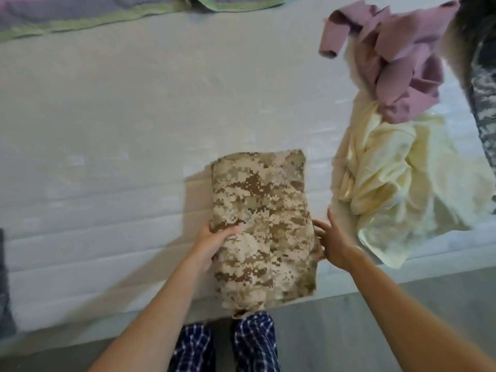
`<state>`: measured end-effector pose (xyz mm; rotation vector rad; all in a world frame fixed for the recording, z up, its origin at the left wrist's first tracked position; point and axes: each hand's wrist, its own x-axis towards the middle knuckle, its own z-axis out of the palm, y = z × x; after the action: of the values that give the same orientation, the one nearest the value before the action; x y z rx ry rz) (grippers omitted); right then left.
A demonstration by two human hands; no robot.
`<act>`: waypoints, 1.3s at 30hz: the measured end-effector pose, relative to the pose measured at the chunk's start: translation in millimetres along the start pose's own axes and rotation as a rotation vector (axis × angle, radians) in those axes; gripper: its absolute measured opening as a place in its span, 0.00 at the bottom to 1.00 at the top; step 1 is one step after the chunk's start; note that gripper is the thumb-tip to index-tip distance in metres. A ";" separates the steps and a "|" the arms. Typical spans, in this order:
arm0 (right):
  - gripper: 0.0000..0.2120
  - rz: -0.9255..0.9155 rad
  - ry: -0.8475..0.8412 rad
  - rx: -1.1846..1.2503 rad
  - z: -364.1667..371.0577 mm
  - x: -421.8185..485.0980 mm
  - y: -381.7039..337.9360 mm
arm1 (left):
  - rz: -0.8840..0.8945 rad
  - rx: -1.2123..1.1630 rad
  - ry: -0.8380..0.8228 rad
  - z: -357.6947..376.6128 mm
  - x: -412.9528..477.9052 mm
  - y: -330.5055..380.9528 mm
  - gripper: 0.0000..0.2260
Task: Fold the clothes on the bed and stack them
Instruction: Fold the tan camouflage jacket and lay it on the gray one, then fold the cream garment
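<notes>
The left hand (212,245) hides its fingers under the camo bundle (263,210), and only the thumb shows. The right hand (332,242) loses its fingertips behind the bundle's side. The frame cuts off a grey cloth (483,108), a dark cloth (5,285) and the blanket (80,14) at the bed's (134,116) far edge. The pink garment (397,57) is blurred.

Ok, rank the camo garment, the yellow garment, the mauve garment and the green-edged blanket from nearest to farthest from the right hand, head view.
1. Camo garment: folded, straight ahead, touching the right hand.
2. Yellow garment: crumpled, just right of the hand.
3. Mauve garment: farther back, on the right.
4. Green-edged blanket: far side, back left.
</notes>
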<state>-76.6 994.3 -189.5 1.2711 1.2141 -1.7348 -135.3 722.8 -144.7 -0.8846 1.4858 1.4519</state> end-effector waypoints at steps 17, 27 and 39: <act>0.36 -0.219 -0.119 -0.032 42.8 -23.8 15.8 | 0.073 0.089 0.083 -26.7 12.0 -32.8 0.41; 0.32 -0.162 0.107 -0.212 115.3 -35.3 33.9 | 0.167 0.306 0.217 -81.2 -16.1 -58.2 0.28; 0.11 -0.077 0.413 -0.246 -9.6 -246.1 89.1 | 0.235 0.977 0.051 -41.8 -149.7 -64.4 0.11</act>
<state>82.2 968.6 17.2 1.4887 1.6727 -1.3558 -22.8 665.2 -33.7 -0.1407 2.0761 0.6655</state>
